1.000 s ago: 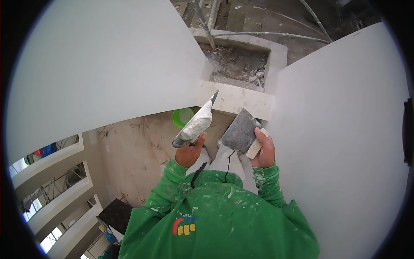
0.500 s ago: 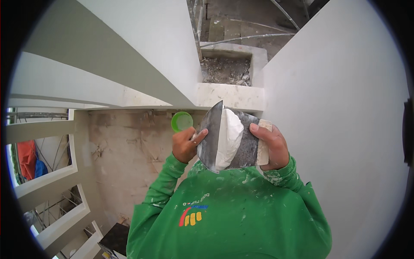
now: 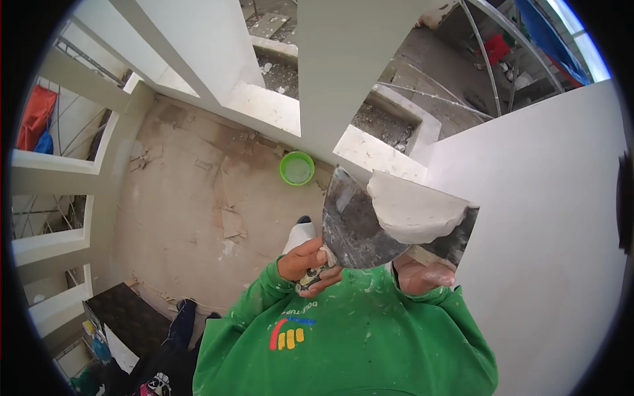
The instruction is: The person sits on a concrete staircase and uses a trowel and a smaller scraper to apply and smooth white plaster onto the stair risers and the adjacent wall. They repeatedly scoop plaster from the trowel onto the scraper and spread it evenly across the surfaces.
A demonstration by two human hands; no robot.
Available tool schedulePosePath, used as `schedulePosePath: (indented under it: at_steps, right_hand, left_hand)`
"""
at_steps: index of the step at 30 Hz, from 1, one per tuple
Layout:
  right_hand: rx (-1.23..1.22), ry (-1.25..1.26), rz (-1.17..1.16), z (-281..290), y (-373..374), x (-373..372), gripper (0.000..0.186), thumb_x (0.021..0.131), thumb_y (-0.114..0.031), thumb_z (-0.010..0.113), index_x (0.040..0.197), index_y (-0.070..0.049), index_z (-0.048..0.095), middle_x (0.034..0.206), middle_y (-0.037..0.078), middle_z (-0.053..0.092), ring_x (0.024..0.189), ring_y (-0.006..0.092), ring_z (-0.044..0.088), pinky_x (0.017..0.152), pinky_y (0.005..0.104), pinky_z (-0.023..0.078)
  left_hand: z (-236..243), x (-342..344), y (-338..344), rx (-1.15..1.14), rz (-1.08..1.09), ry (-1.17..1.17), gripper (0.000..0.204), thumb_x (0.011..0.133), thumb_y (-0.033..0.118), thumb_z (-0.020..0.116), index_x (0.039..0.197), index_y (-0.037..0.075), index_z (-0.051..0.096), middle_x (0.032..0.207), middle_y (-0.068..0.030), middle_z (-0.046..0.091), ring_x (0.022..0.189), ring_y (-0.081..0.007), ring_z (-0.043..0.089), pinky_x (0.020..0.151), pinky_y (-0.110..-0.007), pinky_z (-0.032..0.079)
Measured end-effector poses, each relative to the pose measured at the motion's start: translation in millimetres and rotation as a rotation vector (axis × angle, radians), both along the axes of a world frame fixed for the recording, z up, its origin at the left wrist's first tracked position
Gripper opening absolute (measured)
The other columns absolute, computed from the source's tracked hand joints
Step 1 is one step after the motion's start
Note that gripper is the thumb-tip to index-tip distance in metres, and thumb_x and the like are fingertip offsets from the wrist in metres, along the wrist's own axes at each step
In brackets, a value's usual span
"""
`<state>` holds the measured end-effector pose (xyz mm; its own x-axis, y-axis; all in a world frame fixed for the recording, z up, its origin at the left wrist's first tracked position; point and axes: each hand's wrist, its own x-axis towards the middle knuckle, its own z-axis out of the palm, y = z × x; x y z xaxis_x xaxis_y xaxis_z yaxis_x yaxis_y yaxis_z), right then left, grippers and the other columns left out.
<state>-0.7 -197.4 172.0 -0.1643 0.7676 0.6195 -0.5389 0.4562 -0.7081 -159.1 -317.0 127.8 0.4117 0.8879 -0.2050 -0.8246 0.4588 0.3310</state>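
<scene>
Looking down through the head view, we have our left hand (image 3: 297, 265) clenched around the handle of a broad scraper (image 3: 356, 224), whose dark, scratched blade fans out to the right. Our right hand (image 3: 419, 275) holds a dark plate (image 3: 459, 239) by its pale grip from below, part of the fingers hidden. White paste (image 3: 416, 210) lies in a thick heap across that plate, its upper edge straight, and the scraper blade sits right beside it; we cannot tell whether they touch. Beyond our left hand a green bucket (image 3: 284, 177) stands on the dusty floor (image 3: 178, 198). A smooth white wall (image 3: 548, 198) rises to our right, and at the lower left we see a dark panel (image 3: 129, 311) near another person's dark clothing (image 3: 178, 333)
</scene>
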Motion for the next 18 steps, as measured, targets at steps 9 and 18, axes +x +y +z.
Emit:
schedulePosePath:
  at_steps: [9,18]
  right_hand:
    - [0.365,-0.818,0.178,-27.6,25.0,30.8,0.065,0.093,-0.054,0.028,0.126,-0.001,0.047,0.110,0.014,0.043,0.109,0.0316,0.046,0.103,0.0560,0.032]
    - [0.348,-0.730,0.401,-58.6,31.2,-21.3,0.026,0.094,-0.024,0.051,0.109,-0.002,0.053,0.103,0.011,0.054,0.091,0.0182,0.053,0.077,0.0329,0.047]
  left_hand:
    - [19.3,-30.4,-47.7,0.204,0.037,0.223,0.046,0.094,0.020,0.045,0.132,0.002,0.028,0.069,-0.0069,0.043,0.048,-0.0119,0.043,0.033,-0.021,0.035]
    - [19.1,-17.2,-70.8,0.108,0.174,0.253,0.048,0.092,0.021,0.049,0.130,-0.003,0.032,0.071,-0.0073,0.045,0.048,-0.0127,0.045,0.035,-0.023,0.035]
